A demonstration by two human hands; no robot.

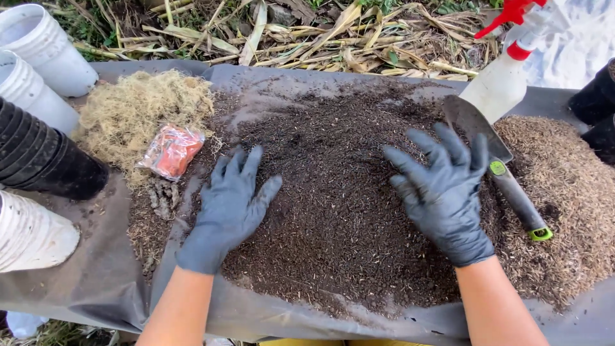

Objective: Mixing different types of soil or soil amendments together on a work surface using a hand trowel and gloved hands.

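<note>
Sheeting of dark grey fabric (102, 282) covers the counter from edge to edge and carries everything on it. Largest on it is the mound of dark soil mix (333, 211), which fills the middle of the counter and spreads almost to the near edge. Along the right edge lies a paler brown heap of husks (564, 186), touching the dark mound where the two meet. Toward the far left corner sits a tangle of dry straw-coloured fibre (138, 112). Stacked pots line the left edge: white ones (38, 48) at the far end, a black stack (38, 157) lying on its side just below them, and another white pot (32, 234) nearer the front. A white spray bottle with a red trigger (506, 70) stands at the far right corner. The left hand (234, 198), in a dark glove, lies palm down on the left flank of the soil mound, fingers spread apart and gripping nothing. The right hand (445, 189), gloved the same, rests flat on the right side of the mound, fingers fanned wide and likewise gripping nothing; its fingertips are just beside a trowel (496, 163). That trowel lies between the two heaps, its grey blade toward the far edge and its black handle with a green tip pointing toward the near right corner. A small clear packet with orange contents (173, 150) lies at the edge of the fibre, near the left hand.
</note>
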